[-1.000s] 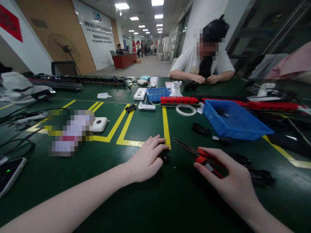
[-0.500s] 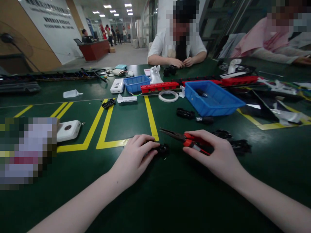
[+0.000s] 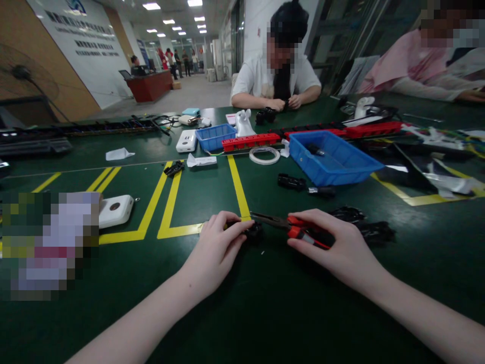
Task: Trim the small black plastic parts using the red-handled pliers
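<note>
Left hand [image 3: 215, 250] pins a black part [image 3: 253, 231]; right hand [image 3: 333, 247] grips pliers [image 3: 291, 227], tips seemingly touching it. A loose pinch lets it skid.

red-handled pliers [image 3: 299, 230] | flat on mat, tip meets small black part [image 3: 253, 231]

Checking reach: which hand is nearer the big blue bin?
Right. The right hand, gripping the red-handled pliers, sits just below the blue bin; the left hand lies farther left.
</note>
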Demonstrator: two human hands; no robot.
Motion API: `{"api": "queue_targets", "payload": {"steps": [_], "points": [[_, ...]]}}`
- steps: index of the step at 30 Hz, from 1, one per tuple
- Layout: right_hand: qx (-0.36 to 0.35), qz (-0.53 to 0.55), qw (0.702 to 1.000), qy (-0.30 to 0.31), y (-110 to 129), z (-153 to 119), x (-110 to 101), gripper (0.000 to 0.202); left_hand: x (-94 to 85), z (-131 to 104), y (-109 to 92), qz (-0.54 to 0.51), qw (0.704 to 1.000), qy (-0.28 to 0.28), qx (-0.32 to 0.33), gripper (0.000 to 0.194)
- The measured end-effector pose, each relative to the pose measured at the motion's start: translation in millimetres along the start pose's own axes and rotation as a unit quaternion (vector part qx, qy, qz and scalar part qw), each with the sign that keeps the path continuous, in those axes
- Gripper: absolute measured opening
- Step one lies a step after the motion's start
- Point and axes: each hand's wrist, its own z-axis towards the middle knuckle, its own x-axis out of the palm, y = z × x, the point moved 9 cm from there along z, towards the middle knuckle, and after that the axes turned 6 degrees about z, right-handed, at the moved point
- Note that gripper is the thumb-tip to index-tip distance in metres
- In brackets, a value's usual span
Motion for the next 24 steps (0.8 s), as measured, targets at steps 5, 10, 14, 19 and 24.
{"api": "queue_targets", "payload": {"steps": [5,10,14,19,24], "points": [[-0.028,-0.029,0.999,0.007,4,-1,2,0.037,-6.5,1,12,-0.042,0.998,-0.047,-0.028,0.034],[-0.061,-0.057,0.996,-0.004,1,-6,4,0.041,-6.0,1,14,-0.058,0.997,-0.052,-0.028,0.037],[-0.079,-0.076,0.994,-0.028,2,-9,1,0.041,-6.0,1,13,-0.071,0.996,-0.053,-0.03,0.038],[-0.061,-0.082,0.994,-0.032,4,-7,-1,0.039,-6.3,1,12,-0.081,0.995,-0.052,-0.025,0.037],[-0.047,-0.066,0.997,-0.011,6,-5,0,0.036,-3.0,1,14,-0.095,0.995,-0.035,-0.024,0.036]]}}
